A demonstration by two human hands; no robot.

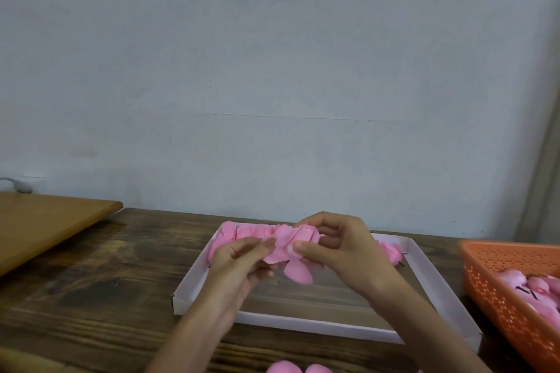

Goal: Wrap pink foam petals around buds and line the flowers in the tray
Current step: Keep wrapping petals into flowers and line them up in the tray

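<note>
Lit softly and evenly, somewhat dim, without hard shadows. Shows a dull sheen on the dark brown wooden tabletop [91,281] left of the shallow white cardboard tray [303,325]. Blurs slightly at left hand [239,260], right hand [342,248] and pink foam petals [281,251]; smears the orange perforated plastic basket [500,306] at the right edge. Bends lines near the borders.

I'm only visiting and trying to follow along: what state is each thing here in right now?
Pink foam flower: held over the tray, partly wrapped, one petal hanging loose.
Left hand: pinches the flower's petals.
Right hand: grips the flower.
White cardboard tray: a row of pink flowers lines its far side.
Orange perforated plastic basket: holds pink pieces.
</note>
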